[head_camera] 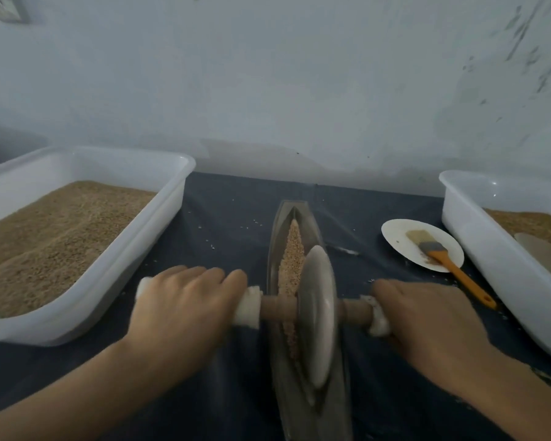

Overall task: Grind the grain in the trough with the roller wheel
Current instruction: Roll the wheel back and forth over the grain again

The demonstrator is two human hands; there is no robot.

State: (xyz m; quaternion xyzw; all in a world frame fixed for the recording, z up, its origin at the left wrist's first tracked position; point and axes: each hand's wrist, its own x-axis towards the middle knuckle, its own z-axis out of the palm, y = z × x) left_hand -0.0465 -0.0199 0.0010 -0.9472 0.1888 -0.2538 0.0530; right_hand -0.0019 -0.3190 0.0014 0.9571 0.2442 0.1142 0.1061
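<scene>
A long narrow metal trough (312,218) lies lengthwise in front of me on the dark cloth. A strip of tan grain (293,246) fills its groove. The grey metal roller wheel (317,316) stands upright in the trough near its middle, on a wooden axle (279,308) with white-wrapped ends. My left hand (182,313) grips the left handle from above. My right hand (427,323) grips the right handle the same way. Grain behind the wheel is partly hidden.
A big white tub (172,198) full of grain stands at the left. Another white tub (477,237) with grain stands at the right. Between trough and right tub lies a white plate (395,233) with an orange-handled brush (449,262). Loose grains dot the cloth.
</scene>
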